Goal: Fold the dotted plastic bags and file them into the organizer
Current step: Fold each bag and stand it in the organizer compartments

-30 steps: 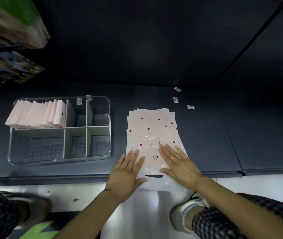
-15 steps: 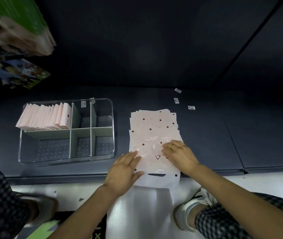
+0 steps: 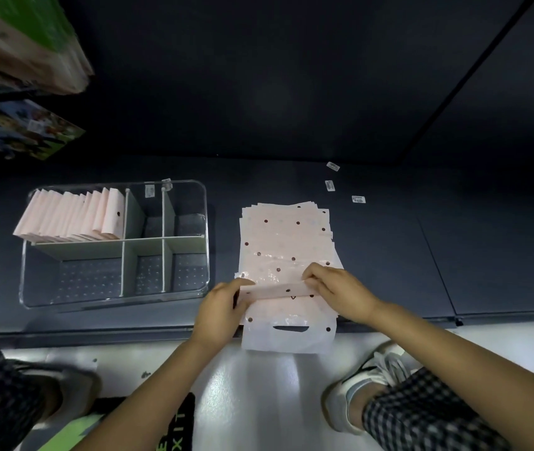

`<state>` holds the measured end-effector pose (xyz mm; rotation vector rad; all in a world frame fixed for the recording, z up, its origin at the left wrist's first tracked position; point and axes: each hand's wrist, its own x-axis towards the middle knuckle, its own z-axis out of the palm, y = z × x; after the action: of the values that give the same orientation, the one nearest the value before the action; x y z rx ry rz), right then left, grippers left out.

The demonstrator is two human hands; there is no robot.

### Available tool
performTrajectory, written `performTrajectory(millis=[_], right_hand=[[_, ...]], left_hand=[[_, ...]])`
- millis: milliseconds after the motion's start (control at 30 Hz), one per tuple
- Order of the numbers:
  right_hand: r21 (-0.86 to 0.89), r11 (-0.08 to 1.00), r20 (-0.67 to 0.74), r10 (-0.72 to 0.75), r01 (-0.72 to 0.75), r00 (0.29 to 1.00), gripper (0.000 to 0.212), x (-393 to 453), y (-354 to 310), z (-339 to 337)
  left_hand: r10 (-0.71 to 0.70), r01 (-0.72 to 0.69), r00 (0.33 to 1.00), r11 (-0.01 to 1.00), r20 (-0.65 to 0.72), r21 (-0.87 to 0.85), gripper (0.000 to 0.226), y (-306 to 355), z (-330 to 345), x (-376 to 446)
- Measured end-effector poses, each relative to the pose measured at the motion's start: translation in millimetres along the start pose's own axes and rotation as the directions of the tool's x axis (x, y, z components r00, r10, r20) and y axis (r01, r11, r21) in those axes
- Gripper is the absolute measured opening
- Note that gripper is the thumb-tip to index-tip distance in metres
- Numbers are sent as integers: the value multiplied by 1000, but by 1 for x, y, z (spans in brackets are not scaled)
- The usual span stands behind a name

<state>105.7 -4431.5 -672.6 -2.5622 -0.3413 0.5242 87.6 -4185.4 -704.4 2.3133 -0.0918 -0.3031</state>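
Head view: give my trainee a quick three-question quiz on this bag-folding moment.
1. True or false: both hands pinch the top bag.
2. The folded bags stand in which compartment of the organizer? A far left, B near right, C near middle.
3. Fill in: the stack of flat bags lies to the organizer's ____.

Key: 1 true: left hand and right hand hold its fold. 2 A. 3 right.

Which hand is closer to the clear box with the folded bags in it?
The left hand. It grips the top bag just off the clear organizer's near right corner. The right hand grips the bag's other side, farther from it.
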Motion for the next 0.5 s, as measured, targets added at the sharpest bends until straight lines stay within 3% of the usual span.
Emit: performTrajectory(millis=[67,200,300,400,500], right_hand=[[69,997,-54,49,-45,997,14,9,-2,0],[85,990,-98,122,-114,988,19,34,-5,0],[26,991,-94,130,-128,987,19,48,-8,1],[-25,992,-108,122,-125,987,19,53,-10,5],[-105,989,-149,89,-106,985,19,52,-11,9]], left_hand=[[-54,52,998,996,-18,-72,28,3,2,1],[-102,89,989,989,-108,-122,61,14,9,-7],[68,-42,971,992,-231,116,67,21,20,-18],[304,-278,953,880,-7,384,64,23,34,-24],[309,-338,939,759,148,557,68,17,39,-25]])
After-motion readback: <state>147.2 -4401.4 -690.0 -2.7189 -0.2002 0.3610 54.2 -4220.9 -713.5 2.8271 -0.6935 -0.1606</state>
